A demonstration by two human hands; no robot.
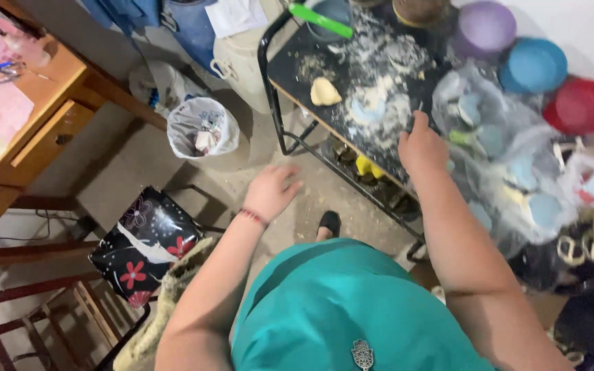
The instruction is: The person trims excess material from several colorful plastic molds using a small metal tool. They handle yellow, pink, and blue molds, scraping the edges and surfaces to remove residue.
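the right hand (421, 145) was seen right of centre in the frame, resting on the floured dark work table (290, 65), its fingers curled down toward a flattened pale disc of dough (369, 106); whether anything was pinched between them could not be told. the left hand (269, 191) was held in mid-air left of centre, above the concrete floor, fingers loosely spread and nothing gripped. a small yellowish lump of dough (325, 91) was lying just left of the disc, apart from both hands, in the upper middle of the frame. the dough was judged soft, light and a little sticky, easily dented or torn; it would best be lifted from beneath its edge with flat fingers rather than squeezed. a green-handled tool (321, 20) was lying at the table's far end. a lined waste bin (203, 127) was standing on the floor to the left, and stacked coloured bowls (534, 65) were seen at upper right.
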